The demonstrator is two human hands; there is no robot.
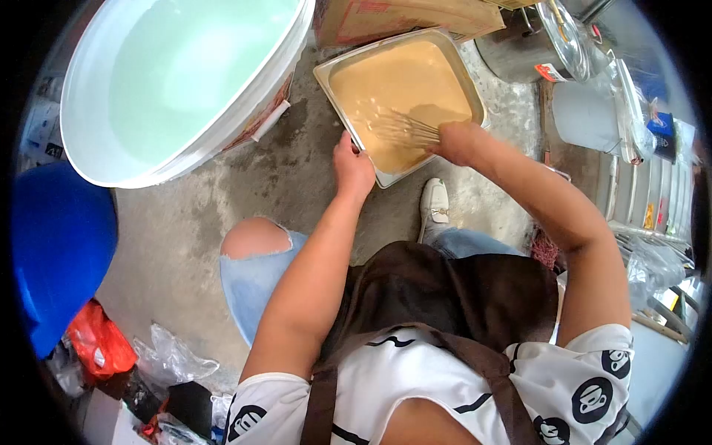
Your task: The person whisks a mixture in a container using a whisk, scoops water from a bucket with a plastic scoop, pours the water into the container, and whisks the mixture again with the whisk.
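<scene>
A rectangular metal tray (475, 111) on the floor holds a smooth tan liquid (400, 74). My left hand (353, 169) grips the near left rim of the tray, fingers closed on its edge. A wire whisk (408, 129) is held in my right hand (461, 142) at the near right part of the tray. Its wires dip into the liquid and look smeared by motion, as does the hand. Most of the whisk's handle is hidden inside my right hand.
A large white tub (178, 176) of pale green liquid stands at the upper left, above a blue container (59, 245). A cardboard box (371, 22) touches the tray's far side. A metal pot (512, 52) and a white bucket (586, 115) stand at the right.
</scene>
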